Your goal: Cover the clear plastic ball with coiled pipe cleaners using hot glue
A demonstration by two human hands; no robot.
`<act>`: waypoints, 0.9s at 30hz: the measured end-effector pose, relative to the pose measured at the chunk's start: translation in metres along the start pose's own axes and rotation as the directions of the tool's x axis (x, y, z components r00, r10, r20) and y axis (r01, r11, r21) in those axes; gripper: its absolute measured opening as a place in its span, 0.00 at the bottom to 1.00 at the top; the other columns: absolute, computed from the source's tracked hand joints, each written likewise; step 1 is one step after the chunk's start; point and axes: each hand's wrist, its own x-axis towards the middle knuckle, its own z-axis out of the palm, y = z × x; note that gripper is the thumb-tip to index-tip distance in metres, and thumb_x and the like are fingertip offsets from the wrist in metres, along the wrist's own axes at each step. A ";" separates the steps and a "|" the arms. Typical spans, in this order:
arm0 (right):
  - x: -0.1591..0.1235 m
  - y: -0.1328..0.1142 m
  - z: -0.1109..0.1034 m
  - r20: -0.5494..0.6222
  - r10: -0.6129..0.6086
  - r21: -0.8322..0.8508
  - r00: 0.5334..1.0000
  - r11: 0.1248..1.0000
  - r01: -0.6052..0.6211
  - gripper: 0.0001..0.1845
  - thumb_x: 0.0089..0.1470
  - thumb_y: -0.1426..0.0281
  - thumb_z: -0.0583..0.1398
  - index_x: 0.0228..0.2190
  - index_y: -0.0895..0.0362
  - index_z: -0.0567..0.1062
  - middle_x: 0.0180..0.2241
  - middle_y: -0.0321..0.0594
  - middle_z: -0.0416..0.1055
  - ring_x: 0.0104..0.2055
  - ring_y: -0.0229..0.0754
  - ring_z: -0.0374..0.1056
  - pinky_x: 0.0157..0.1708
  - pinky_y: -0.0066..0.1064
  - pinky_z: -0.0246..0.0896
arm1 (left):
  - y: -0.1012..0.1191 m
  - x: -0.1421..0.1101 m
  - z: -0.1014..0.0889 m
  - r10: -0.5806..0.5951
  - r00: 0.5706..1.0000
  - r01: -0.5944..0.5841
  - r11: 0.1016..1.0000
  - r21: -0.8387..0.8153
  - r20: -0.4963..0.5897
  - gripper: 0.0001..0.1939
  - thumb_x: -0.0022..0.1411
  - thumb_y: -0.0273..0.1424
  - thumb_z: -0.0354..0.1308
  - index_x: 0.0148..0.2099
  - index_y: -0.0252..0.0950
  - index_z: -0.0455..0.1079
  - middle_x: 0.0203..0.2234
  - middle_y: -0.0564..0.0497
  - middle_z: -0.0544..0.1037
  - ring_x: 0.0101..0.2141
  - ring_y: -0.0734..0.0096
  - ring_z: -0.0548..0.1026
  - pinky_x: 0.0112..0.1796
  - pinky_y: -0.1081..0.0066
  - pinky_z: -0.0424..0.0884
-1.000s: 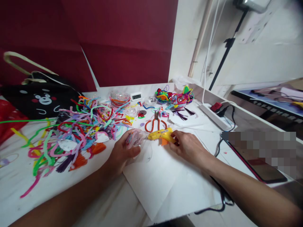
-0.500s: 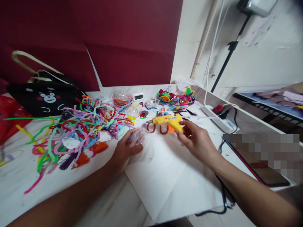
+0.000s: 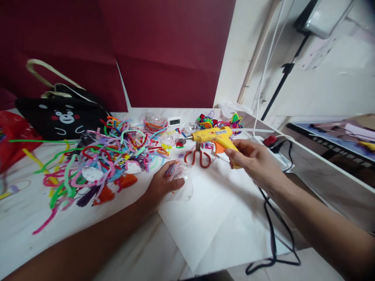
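Note:
My left hand (image 3: 164, 183) is closed around a clear plastic ball (image 3: 182, 171) with coloured strands showing in or behind it. A clear round piece (image 3: 184, 191) hangs just below the ball, over white paper. With its fingers wrapped round the handle, my right hand (image 3: 254, 158) holds a yellow glue gun (image 3: 215, 136), nozzle pointing left. A clear glue stick (image 3: 258, 130) sticks out of the gun's back. Beneath the gun lie red-handled scissors (image 3: 197, 158) on the table.
A tangled heap of pipe cleaners (image 3: 102, 160) covers the left side. Behind it sits a black bag (image 3: 61, 117). A small digital clock (image 3: 174, 121) and colourful finished pieces (image 3: 208, 121) stand at the back. A black cord (image 3: 272, 234) hangs at right.
My right hand has raised the glue gun off the table area, away from the scissors. The black cord has shifted with it. My left hand still holds the ball.

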 end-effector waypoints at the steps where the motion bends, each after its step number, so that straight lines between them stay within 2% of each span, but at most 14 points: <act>1: -0.001 0.001 0.001 -0.008 -0.016 0.000 1.000 1.000 0.016 0.26 0.44 0.49 0.77 0.33 0.55 0.79 0.26 0.33 0.71 0.25 0.36 0.64 0.22 0.28 0.65 | 0.000 0.000 0.000 -0.002 1.000 0.002 1.000 -0.008 0.000 0.47 0.42 0.47 0.79 0.63 0.37 0.72 0.55 0.44 0.83 0.60 0.46 0.80 0.60 0.59 0.76; 6: -0.014 0.020 0.004 -0.069 -0.035 0.055 0.997 0.998 0.039 0.27 0.43 0.53 0.77 0.34 0.51 0.71 0.27 0.31 0.71 0.24 0.36 0.63 0.19 0.26 0.61 | 0.000 0.000 0.000 -0.006 1.000 0.006 1.000 -0.024 0.013 0.45 0.43 0.47 0.80 0.61 0.37 0.74 0.53 0.45 0.84 0.58 0.47 0.80 0.59 0.59 0.76; 9: -0.021 0.033 0.004 -0.118 -0.068 0.040 0.991 0.997 0.073 0.26 0.44 0.56 0.77 0.37 0.51 0.71 0.32 0.34 0.75 0.29 0.39 0.69 0.23 0.27 0.65 | -0.001 0.001 0.000 0.004 1.000 -0.003 1.000 -0.022 0.020 0.44 0.44 0.47 0.79 0.61 0.37 0.74 0.53 0.45 0.85 0.58 0.46 0.80 0.59 0.58 0.76; 11: -0.025 0.039 0.003 -0.074 -0.053 0.018 0.996 0.998 0.055 0.25 0.47 0.55 0.76 0.39 0.52 0.74 0.33 0.37 0.77 0.29 0.39 0.69 0.23 0.28 0.65 | -0.003 0.002 -0.001 0.000 1.000 0.000 1.000 -0.025 0.017 0.45 0.43 0.47 0.80 0.62 0.38 0.74 0.54 0.44 0.84 0.58 0.45 0.80 0.59 0.57 0.76; 14: -0.028 0.044 0.001 0.081 -0.015 -0.010 0.997 1.000 0.016 0.23 0.56 0.49 0.72 0.38 0.55 0.78 0.30 0.37 0.75 0.23 0.36 0.63 0.19 0.28 0.59 | -0.003 0.003 -0.001 -0.013 1.000 0.013 1.000 -0.023 0.005 0.47 0.41 0.47 0.81 0.62 0.38 0.74 0.54 0.44 0.84 0.59 0.45 0.80 0.60 0.55 0.75; 16: -0.030 0.046 0.001 0.148 -0.041 -0.040 0.988 0.998 0.047 0.23 0.59 0.47 0.70 0.37 0.55 0.79 0.29 0.37 0.74 0.23 0.36 0.62 0.19 0.29 0.60 | -0.001 0.003 0.000 -0.017 1.000 0.017 1.000 -0.017 -0.002 0.47 0.40 0.47 0.81 0.61 0.38 0.74 0.54 0.44 0.84 0.59 0.43 0.79 0.60 0.55 0.75; 19: -0.034 0.051 0.001 0.193 -0.095 -0.084 0.977 0.990 0.112 0.21 0.62 0.49 0.69 0.39 0.54 0.79 0.32 0.40 0.78 0.27 0.40 0.69 0.24 0.31 0.66 | 0.002 0.002 0.001 -0.015 1.000 0.015 1.000 0.005 0.000 0.46 0.39 0.46 0.81 0.60 0.39 0.74 0.54 0.43 0.85 0.59 0.41 0.79 0.58 0.55 0.76; 22: -0.038 0.056 0.002 0.211 -0.090 -0.109 0.973 0.987 0.115 0.18 0.65 0.53 0.68 0.45 0.53 0.79 0.40 0.44 0.83 0.32 0.43 0.74 0.28 0.32 0.70 | 0.004 0.001 0.002 -0.001 1.000 0.000 0.999 0.051 0.011 0.44 0.41 0.46 0.79 0.60 0.39 0.74 0.53 0.44 0.85 0.59 0.39 0.79 0.58 0.56 0.77; 27: -0.041 0.065 0.000 0.265 -0.094 -0.141 0.959 0.981 0.136 0.14 0.67 0.57 0.66 0.49 0.51 0.79 0.43 0.44 0.83 0.37 0.45 0.76 0.32 0.33 0.72 | 0.006 0.001 0.004 -0.006 1.000 0.006 0.998 0.067 0.001 0.42 0.39 0.44 0.80 0.57 0.39 0.75 0.54 0.43 0.83 0.60 0.40 0.78 0.58 0.56 0.76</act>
